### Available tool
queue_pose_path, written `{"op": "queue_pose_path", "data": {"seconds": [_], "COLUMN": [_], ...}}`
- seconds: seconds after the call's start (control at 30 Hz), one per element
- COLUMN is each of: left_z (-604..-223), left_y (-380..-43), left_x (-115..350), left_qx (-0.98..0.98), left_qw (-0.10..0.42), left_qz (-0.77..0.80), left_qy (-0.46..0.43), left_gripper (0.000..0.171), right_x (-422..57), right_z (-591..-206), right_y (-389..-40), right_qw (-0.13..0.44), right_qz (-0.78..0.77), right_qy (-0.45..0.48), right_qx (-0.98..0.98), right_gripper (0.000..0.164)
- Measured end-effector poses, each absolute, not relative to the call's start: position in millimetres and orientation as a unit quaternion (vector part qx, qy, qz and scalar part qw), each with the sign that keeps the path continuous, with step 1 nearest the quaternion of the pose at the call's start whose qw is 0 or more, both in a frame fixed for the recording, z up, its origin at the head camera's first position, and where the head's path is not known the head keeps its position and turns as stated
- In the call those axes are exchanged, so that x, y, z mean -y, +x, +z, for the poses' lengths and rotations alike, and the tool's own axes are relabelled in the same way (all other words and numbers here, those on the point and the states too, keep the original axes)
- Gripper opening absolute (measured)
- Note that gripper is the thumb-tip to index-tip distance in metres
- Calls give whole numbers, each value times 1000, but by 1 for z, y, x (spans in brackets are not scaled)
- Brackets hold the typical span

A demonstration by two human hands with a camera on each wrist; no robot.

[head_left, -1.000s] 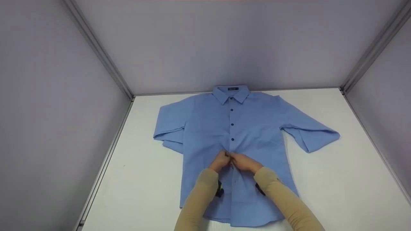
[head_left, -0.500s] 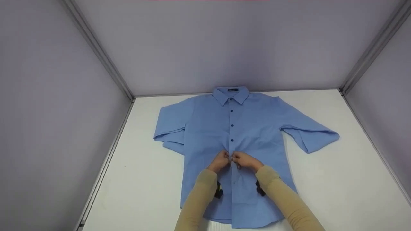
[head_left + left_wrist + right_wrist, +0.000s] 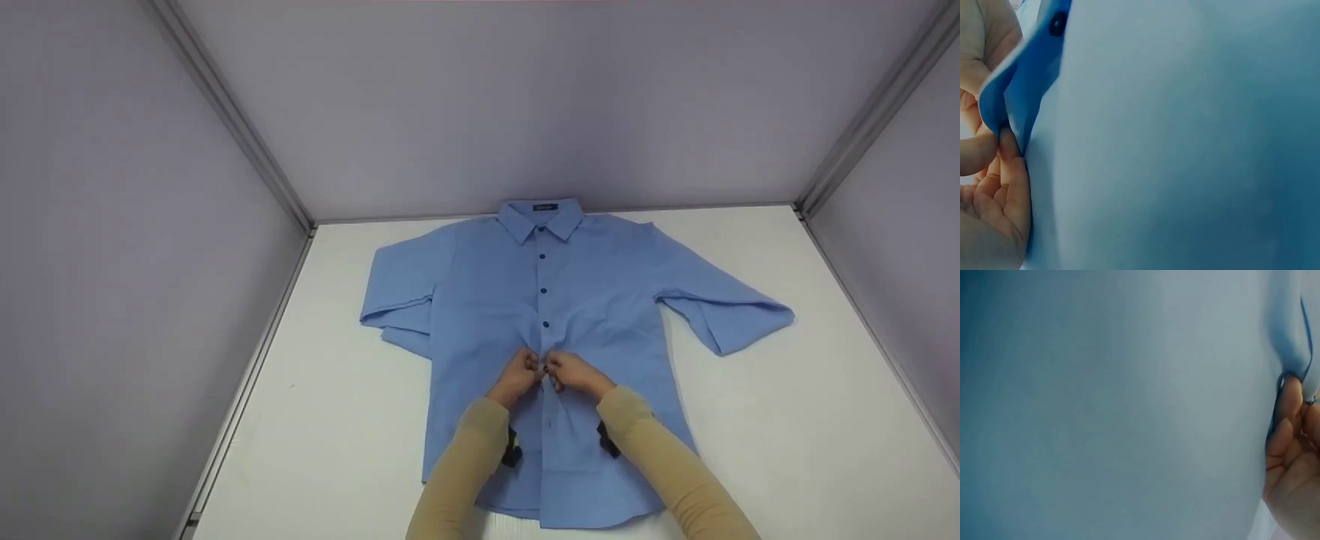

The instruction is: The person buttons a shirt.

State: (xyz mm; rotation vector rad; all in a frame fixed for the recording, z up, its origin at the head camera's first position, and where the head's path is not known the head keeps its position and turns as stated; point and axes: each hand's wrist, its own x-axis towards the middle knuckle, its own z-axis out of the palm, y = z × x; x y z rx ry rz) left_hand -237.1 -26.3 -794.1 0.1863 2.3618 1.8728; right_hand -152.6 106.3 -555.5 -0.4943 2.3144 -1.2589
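Note:
A light blue long-sleeved button-up shirt (image 3: pixel 487 300) lies front up, its collar at the far end. My left hand (image 3: pixel 517 377) pinches the shirt's front edge at mid-placket; the left wrist view shows thumb and fingertips (image 3: pixel 1009 147) on a raised fold of cloth. Right beside it, my right hand (image 3: pixel 576 375) pinches the placket from the other side, its fingers (image 3: pixel 1291 398) curled at the cloth edge in the right wrist view. A small dark button (image 3: pixel 545 369) shows between the hands. Above them, another dark button (image 3: pixel 546 325) sits on the placket.
The white table (image 3: pixel 330 420) extends around the shirt, with grey panels (image 3: pixel 480 105) at the back and both sides. Both shirt sleeves are folded back, the right one (image 3: pixel 727 319) spreading outward. Below the hands, the placket (image 3: pixel 551 450) hangs loose toward the near hem.
My fingertips have drawn slightly apart, and a dark button now shows between them. My right hand has shifted a little to the right. The rest of the shirt lies nearly the same.

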Motion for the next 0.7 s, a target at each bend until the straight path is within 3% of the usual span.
{"op": "queue_pose_path", "data": {"seconds": [0.07, 0.13, 0.27, 0.37, 0.57, 0.7], "left_z": [-789, -751, -745, -753, -602, -571], "left_y": [-235, -218, -217, -222, -158, -145], "left_x": [25, 25, 24, 25, 25, 25], "left_qx": [-786, -785, -798, -800, -810, -803], "left_qw": [59, 59, 65, 52, 102, 110], "left_qz": [613, 614, 598, 596, 577, 585], "left_qy": [56, 52, 33, 47, -37, -38], "left_gripper": [19, 15, 9, 15, 27, 28], "right_x": [-107, -107, -110, -112, -112, -112], "right_z": [-556, -557, -558, -559, -557, -556], "right_y": [-153, -154, -155, -157, -154, -153], "right_qw": [236, 241, 249, 251, 246, 231], "right_qz": [-464, -465, -465, -458, -441, -432], "right_qy": [-173, -169, -183, -200, -225, -225], "right_qx": [-836, -835, -830, -829, -834, -842], "right_gripper": [20, 21, 20, 19, 16, 16]}}
